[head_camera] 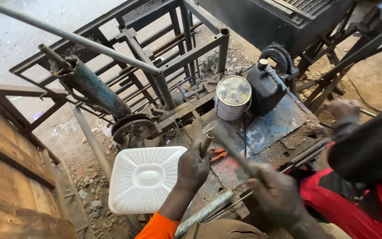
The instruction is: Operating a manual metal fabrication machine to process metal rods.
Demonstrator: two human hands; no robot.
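Gripping a short metal rod (206,144) upright in the left hand (192,168), the right hand (276,194) fingers are clamping a blurred hammer (228,148), striking unfinished on the rusty surface (270,128).

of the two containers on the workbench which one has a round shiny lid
The white paint tin, left of the black jerrycan, which has only a small cap.

outdoor metal workshop, dirt-floor yard. welded steel frames (173,53) stand on rubble-strewn ground (89,186), a worn, paint-stained metal bench (270,128) carries a paint tin (232,97) and a black jerrycan (266,88), rough wooden planks (9,168) sit to one side.
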